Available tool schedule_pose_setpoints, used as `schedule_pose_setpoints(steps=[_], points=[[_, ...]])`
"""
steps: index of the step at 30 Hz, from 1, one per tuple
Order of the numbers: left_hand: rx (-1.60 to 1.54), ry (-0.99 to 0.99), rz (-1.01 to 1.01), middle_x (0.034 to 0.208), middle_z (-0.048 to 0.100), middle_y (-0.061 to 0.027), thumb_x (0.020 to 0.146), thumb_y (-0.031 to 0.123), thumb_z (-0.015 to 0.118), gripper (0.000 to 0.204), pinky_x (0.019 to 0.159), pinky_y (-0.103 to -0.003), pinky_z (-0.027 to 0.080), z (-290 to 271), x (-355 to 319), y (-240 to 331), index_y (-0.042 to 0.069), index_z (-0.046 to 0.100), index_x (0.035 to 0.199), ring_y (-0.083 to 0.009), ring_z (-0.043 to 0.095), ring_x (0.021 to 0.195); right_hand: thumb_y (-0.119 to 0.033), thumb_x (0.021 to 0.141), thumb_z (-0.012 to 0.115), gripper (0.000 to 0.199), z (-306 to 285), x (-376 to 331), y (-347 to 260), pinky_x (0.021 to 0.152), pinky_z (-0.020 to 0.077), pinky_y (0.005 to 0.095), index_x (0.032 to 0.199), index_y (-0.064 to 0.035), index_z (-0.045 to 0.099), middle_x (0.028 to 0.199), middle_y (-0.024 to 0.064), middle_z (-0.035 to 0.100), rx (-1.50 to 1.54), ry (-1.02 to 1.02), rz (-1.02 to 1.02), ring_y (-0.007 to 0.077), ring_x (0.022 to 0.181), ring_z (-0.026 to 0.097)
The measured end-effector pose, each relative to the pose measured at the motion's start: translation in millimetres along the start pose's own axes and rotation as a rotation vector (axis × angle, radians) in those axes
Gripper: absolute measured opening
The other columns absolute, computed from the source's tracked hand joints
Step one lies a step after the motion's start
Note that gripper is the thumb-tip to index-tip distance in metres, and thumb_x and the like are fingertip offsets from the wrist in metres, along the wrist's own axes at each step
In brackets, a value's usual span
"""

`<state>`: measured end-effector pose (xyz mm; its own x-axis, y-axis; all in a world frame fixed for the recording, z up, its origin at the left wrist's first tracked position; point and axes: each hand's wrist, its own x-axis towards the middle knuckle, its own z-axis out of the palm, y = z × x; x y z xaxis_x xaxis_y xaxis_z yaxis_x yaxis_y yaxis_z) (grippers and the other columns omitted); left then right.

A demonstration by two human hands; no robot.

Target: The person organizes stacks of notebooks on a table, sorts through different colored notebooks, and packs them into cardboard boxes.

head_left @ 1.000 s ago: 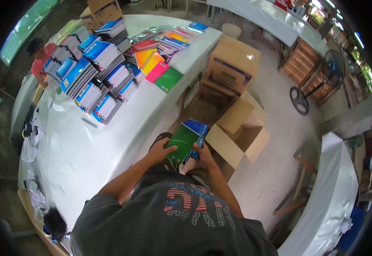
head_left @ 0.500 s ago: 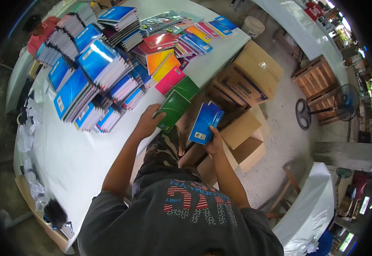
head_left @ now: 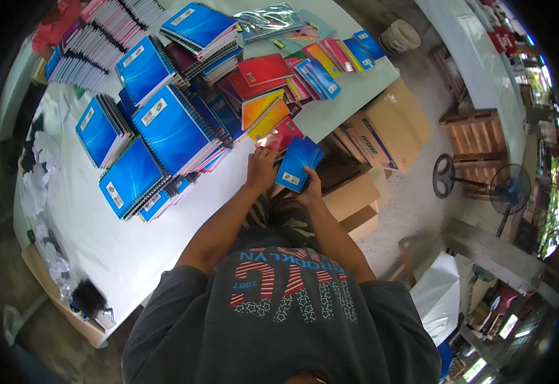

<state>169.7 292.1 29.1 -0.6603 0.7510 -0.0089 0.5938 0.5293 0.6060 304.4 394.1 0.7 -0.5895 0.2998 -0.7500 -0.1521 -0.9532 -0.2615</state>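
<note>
Head view: white table (head_left: 119,237) is running out at its 3 o'clock edge, bare strip nearest the person. Right hand (head_left: 309,190) is gripping a small stack of blue notebooks (head_left: 298,163) just past that edge, above cardboard boxes (head_left: 382,131). Left hand (head_left: 261,168) is curling onto a red notebook (head_left: 281,136) at 12 o'clock; grip unclear.

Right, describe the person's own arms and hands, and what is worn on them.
Both forearms are bare down to the left hand and right hand: no gloves, and no watch or rings that can be made out. The short sleeves belong to a dark grey T-shirt with a red, white and blue stars-and-stripes print.
</note>
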Motion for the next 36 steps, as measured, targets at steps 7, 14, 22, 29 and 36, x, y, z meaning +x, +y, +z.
schedule_pose_setpoints(steps=[7,14,22,29,36], points=[[-0.097,0.158,-0.112,0.1,0.055,-0.0042,0.068,0.021,0.071,0.024,0.096,-0.044,0.03,-11,4,-3,0.011,0.062,0.088,-0.0244,0.047,0.107,-0.019,0.074,0.058,0.037,11,-21,-27,0.088,0.0455,0.0456,0.108,-0.0067,0.054,0.104,0.0106,0.059,0.055,-0.077,-0.03,0.0301,0.095,0.057],[-0.241,0.04,-0.301,0.096,0.06,-0.0091,0.068,0.016,0.073,0.027,0.086,-0.034,0.043,-7,20,-1,0.006,0.063,0.091,-0.0284,0.052,0.102,-0.025,0.074,0.057,0.041,10,-1,-58,0.091,0.0432,0.0459,0.111,-0.0073,0.054,0.106,0.0122,0.06,0.005,-0.027,0.04,0.0319,0.099,0.056],[-0.65,0.074,-0.704,0.091,0.063,-0.0145,0.071,0.025,0.072,0.032,0.075,-0.036,0.047,4,26,11,0.004,0.062,0.093,-0.0299,0.061,0.084,-0.025,0.074,0.059,0.044,29,41,-119,0.091,0.0416,0.0495,0.113,-0.0061,0.052,0.107,0.013,0.058,-0.119,-0.064,0.187,0.0322,0.101,0.055],[-0.249,-0.024,-0.641,0.102,0.061,-0.0183,0.074,0.027,0.068,0.042,0.081,-0.042,0.045,-11,28,19,0.007,0.054,0.109,-0.0349,0.058,0.095,-0.024,0.079,0.062,0.044,17,54,-145,0.091,0.0438,0.0444,0.116,-0.0065,0.048,0.108,0.0118,0.057,-0.399,-0.01,0.285,0.0296,0.101,0.055],[-0.164,-0.241,-0.712,0.102,0.061,-0.0177,0.074,0.03,0.064,0.045,0.082,-0.041,0.045,-32,34,22,0.002,0.053,0.108,-0.0326,0.058,0.096,-0.024,0.086,0.058,0.039,28,56,-149,0.09,0.0457,0.0421,0.121,-0.0091,0.045,0.108,0.0097,0.057,-0.294,-0.058,-0.002,0.0268,0.1,0.056]])
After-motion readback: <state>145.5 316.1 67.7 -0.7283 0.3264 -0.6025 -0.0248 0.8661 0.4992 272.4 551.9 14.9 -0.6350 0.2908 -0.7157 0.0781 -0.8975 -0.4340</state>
